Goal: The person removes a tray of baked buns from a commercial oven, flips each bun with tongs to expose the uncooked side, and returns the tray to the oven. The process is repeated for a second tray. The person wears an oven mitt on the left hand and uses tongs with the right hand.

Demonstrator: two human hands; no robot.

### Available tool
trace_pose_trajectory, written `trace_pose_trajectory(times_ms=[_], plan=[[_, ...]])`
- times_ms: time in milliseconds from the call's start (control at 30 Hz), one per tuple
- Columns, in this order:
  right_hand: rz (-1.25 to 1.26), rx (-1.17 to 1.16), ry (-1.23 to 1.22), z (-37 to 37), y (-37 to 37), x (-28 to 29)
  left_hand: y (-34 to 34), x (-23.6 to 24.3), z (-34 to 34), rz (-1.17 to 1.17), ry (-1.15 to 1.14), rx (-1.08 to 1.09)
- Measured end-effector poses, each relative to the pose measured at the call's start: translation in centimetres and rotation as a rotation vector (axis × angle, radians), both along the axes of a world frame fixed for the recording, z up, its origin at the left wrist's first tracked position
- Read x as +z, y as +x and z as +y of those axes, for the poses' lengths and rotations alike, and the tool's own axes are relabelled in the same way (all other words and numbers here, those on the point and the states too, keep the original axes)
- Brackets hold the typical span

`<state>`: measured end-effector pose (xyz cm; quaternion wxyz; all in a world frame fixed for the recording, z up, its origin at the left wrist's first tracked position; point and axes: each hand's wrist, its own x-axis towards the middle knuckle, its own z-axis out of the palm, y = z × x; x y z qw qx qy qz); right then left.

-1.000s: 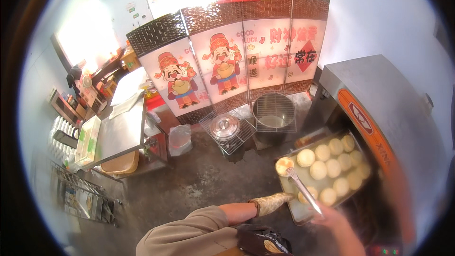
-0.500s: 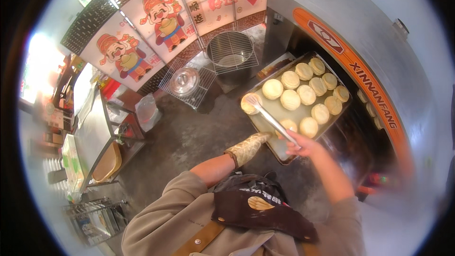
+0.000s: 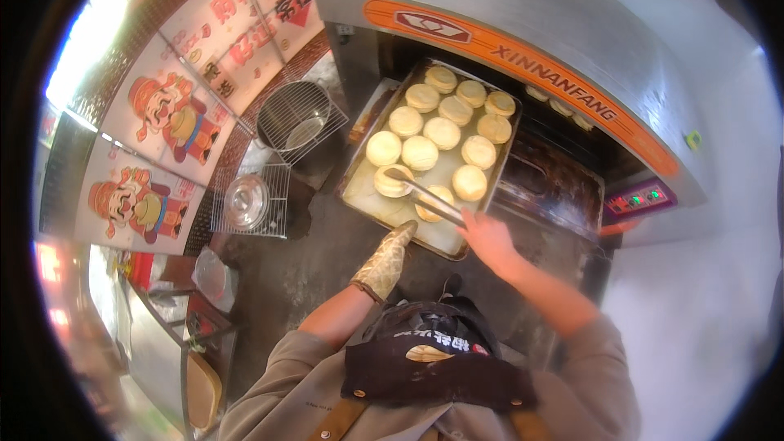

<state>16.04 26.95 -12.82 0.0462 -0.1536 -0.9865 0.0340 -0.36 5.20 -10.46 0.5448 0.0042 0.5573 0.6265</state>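
Observation:
A dark-rimmed baking tray [image 3: 365, 198] holds several round, flat, pale golden buns [image 3: 442, 133] and sticks out of the oven mouth. My left hand, in a patterned oven mitt [image 3: 382, 263], grips the tray's near rim; the mitt hides its fingers. Metal tongs [image 3: 425, 193] are in my right hand [image 3: 487, 238], which is closed round their handle end over the tray's near right part. The tips of the tongs touch a bun [image 3: 390, 184] at the near left of the group. Another bun [image 3: 434, 207] lies partly beneath the tongs.
The steel oven [image 3: 523, 12] with an orange band spans the back right. More buns sit inside it. A dark oven ledge [image 3: 547, 188] lies right of the tray. Left stand a wire rack with a glass lid [image 3: 247, 202] and a rack-topped pot [image 3: 296, 118]. A table [image 3: 155, 351] is lower left.
The view has turned toward the oven. With the tongs, the bun from the tray's left edge has come inward, closer to the others. My mitt stays at the near rim.

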Motion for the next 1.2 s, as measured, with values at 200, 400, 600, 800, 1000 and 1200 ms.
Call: trace_pose_trajectory(times_ms=[200,400,600,800,1000,1200], plan=[[-0.003,-0.092,-0.067,-2.1,6.3,4.4,-0.3,-1.7,0.4,0.058,-0.105,-0.048],[0.087,-0.709,-1.249,6.0,9.9,8.9,0.4,-1.9,0.8,0.057,-0.231,-0.014],[0.383,-1.051,-1.691,22.1,3.3,7.4,0.5,-4.3,1.5,0.005,-0.106,0.062],[0.349,-1.090,-1.802,28.0,-2.1,6.8,-0.6,-7.5,1.2,-0.151,0.076,0.070],[0.339,-1.178,-1.925,29.1,-4.3,6.4,-1.9,-5.4,0.5,-0.179,-0.048,-0.023],[0.417,-1.181,-2.099,27.3,-3.5,0.5,-5.3,-5.1,0.4,0.025,-0.219,-0.368]])
